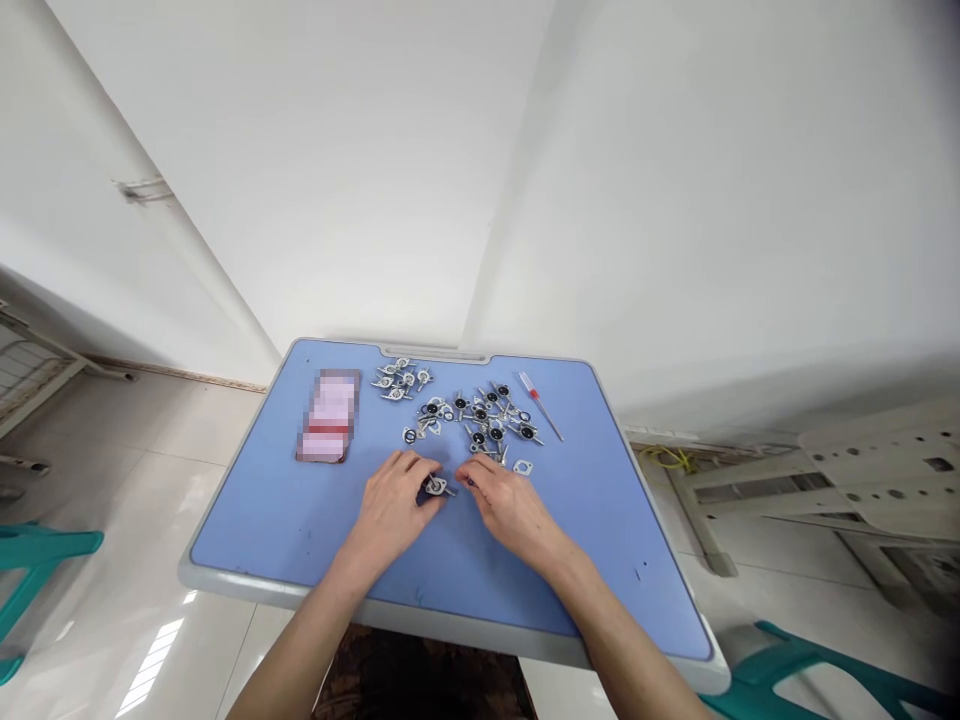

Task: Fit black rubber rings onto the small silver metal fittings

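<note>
Near the middle of the blue table (300,530), my left hand (397,497) grips a small metal part (436,486) with a flange and a pin between thumb and fingers. Just to its right, my right hand (504,497) is pinched; something small and dark shows at its fingertips, too small to name. Beyond my hands lie several metal parts with black round centres (480,413). Loose flat plates and dark rings (409,436) are at their left side. Farther back sits a group of several silver flanged parts (396,393). One flat plate (523,467) rests beside my right hand.
A screwdriver (534,393) with a clear and red handle lies at the back right of the table. On the left is a flat blurred pink object (330,415). Green stools (795,655) and metal frames (705,510) stand around, with a white wall (360,180) behind.
</note>
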A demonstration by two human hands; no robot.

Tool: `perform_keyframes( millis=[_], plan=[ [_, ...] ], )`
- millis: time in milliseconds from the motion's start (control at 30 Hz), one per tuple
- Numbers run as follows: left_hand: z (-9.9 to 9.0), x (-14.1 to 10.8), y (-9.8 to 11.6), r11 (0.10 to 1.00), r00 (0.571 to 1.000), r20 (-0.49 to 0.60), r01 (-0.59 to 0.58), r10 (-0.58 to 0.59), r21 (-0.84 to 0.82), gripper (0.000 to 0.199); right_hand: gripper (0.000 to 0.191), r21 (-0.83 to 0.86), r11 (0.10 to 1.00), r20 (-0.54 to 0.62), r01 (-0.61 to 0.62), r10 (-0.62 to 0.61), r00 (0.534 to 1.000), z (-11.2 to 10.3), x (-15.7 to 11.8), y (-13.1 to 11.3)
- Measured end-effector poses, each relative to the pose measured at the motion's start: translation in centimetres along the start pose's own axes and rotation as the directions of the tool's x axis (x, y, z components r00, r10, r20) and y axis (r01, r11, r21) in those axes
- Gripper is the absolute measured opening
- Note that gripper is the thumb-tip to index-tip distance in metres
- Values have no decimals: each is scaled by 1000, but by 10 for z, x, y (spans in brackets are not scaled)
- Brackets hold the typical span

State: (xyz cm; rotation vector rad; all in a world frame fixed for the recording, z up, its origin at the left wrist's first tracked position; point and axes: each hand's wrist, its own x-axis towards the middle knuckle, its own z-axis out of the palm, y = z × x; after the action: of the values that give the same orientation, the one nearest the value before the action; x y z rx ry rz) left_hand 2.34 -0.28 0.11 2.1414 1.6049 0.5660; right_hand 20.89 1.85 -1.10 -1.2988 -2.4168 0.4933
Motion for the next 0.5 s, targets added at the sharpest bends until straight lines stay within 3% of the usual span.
perform_keyframes(
  millis=[300, 500],
  plan=[
    [1, -1, -1, 999, 999, -15, -41, 40, -25, 13, 22, 240, 970, -20, -32, 38, 999, -1, -2, 0],
    [5, -2, -2, 999, 999, -23, -48, 49, 5, 13, 27, 232, 969, -13, -78, 84, 996, 3, -6, 3]
  ],
)
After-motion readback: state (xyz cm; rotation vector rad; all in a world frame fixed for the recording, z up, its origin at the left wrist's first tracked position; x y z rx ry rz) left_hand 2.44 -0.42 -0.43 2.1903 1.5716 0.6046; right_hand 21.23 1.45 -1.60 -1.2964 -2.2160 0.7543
